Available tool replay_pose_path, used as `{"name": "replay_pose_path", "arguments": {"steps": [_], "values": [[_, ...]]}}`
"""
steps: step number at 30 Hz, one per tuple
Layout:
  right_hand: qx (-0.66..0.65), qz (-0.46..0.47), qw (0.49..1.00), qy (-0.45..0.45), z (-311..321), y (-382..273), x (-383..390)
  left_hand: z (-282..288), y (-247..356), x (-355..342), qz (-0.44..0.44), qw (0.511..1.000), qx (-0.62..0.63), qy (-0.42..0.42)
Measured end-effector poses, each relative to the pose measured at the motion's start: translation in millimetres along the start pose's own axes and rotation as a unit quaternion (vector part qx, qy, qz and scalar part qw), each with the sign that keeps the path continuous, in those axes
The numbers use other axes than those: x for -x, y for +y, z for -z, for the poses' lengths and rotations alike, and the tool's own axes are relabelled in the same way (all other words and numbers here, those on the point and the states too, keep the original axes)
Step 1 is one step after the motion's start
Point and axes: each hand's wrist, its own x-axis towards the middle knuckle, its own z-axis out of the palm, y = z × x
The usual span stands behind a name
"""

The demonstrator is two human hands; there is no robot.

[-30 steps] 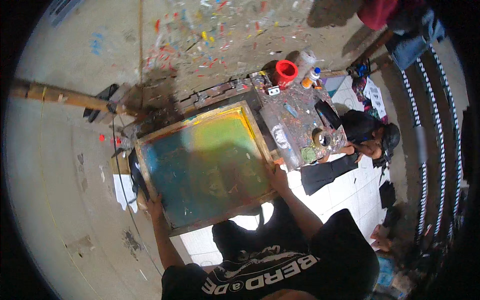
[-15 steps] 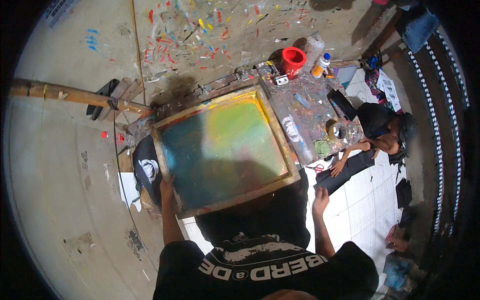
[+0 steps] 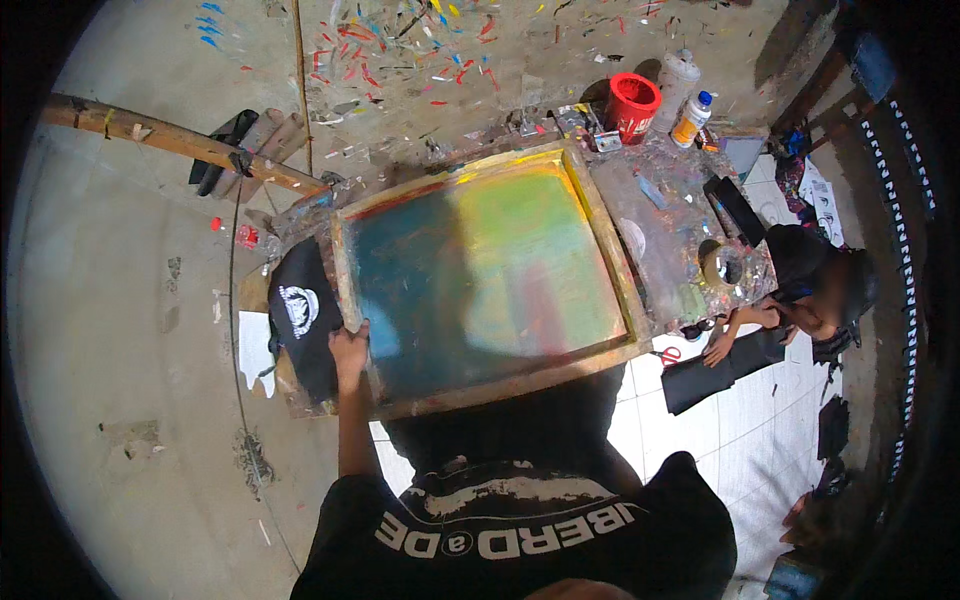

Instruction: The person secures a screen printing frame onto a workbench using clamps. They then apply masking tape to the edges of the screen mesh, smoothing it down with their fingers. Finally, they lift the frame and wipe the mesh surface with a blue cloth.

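Note:
My left hand (image 3: 349, 347) grips the left rail of a wooden screen frame (image 3: 625, 305), whose mesh is stained teal, yellow-green and pink. The frame lies on a paint-spattered table (image 3: 677, 187). Beside my left hand is a black fabric piece with a white print (image 3: 300, 310). My right hand is out of sight at my right side, below the frame.
A red bucket (image 3: 630, 110), bottles (image 3: 692, 118) and a tape roll (image 3: 720, 263) stand on the table. A wooden beam (image 3: 170, 145) crosses at upper left. Right, another person (image 3: 820, 290) crouches on white tiles (image 3: 700, 440), a hand (image 3: 715, 350) at dark fabric.
The frame has moved up and levelled out, uncovering more of the printed black fabric. My right hand let go of its right rail and dropped out of view; my left hand still holds it.

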Motion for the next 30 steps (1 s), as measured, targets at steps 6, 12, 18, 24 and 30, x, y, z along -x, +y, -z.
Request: {"name": "replay_pose_path", "arguments": {"steps": [6, 12, 18, 24, 30], "values": [[0.057, 0.021, 0.997, -0.037, 26, 19, -10, -3, 26, 11, 0.073, 0.996, -0.019, 0.038], [0.108, 0.120, 0.978, -0.129, 89, 21, -43, -6, 32, 23, 0.043, 0.992, -0.065, 0.098], [0.392, 0.226, 0.890, 0.048, 149, -119, 19, -15, 38, 36, 0.047, 0.991, -0.047, 0.118], [0.143, 0.292, 0.946, -0.003, 103, -242, 79, -15, 41, 16, 0.064, 0.983, -0.060, 0.162], [0.113, 0.248, 0.962, -0.009, 93, -260, 90, -21, 32, 1, 0.047, 0.985, -0.064, 0.154]]}}
